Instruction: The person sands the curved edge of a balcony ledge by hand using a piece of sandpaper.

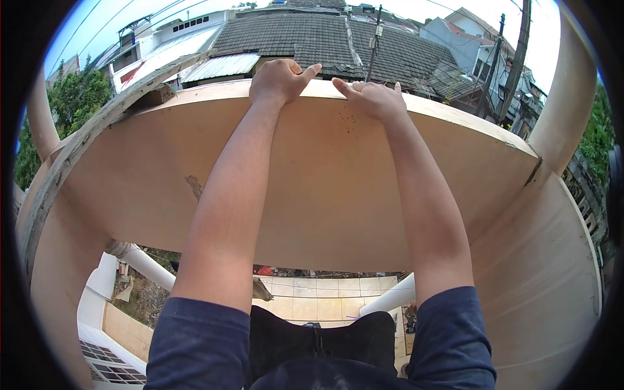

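Beyond the fingers, grey tiled roofs (292, 32) and utility poles (520, 52) stand under a pale daylight sky. Green trees (71, 97) flank left. Far below lies a tiled courtyard floor (325, 299).

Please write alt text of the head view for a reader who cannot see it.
Two bare hands, left hand and right hand, rest side by side on the far edge of a beige ledge. Beyond it lie tiled roofs; a tiled floor shows far below.
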Tool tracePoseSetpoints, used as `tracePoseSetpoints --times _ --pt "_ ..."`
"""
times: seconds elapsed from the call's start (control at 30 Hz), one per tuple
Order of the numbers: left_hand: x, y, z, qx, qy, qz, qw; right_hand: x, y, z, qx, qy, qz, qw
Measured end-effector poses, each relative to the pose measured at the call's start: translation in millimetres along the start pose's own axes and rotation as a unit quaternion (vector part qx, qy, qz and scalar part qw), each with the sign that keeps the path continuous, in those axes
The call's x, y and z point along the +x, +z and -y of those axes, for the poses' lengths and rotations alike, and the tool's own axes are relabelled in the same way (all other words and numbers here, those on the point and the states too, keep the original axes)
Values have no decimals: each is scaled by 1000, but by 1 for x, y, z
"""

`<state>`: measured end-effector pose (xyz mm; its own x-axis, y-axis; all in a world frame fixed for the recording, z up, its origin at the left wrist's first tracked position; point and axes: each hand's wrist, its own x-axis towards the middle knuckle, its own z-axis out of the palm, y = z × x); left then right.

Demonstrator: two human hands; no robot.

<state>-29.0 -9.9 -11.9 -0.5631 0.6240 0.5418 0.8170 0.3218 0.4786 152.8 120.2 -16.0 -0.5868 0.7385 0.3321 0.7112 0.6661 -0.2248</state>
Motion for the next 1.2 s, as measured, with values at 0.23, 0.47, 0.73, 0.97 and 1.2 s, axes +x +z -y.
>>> tracePoseSetpoints --times 0.23,0.47,0.73,0.97,1.2 --pt "-1 -7 -4 3 4 14 1000 -5 -10 -12 142 -56 63 986" --pt "-1 -3 -1 10 9 -10 1000 -3 -3 1 75 -5 4 997" --pt "-2 -5 -5 13 3 -1 1000 1 -1 -15 75 -72 -2 995" --pt "1 -5 -3 -1 6 11 1000 -10 -6 -14 89 -101 27 990" --pt "3 -2 -2 35 10 -5 999 -4 5 5 -12 -35 -17 999"
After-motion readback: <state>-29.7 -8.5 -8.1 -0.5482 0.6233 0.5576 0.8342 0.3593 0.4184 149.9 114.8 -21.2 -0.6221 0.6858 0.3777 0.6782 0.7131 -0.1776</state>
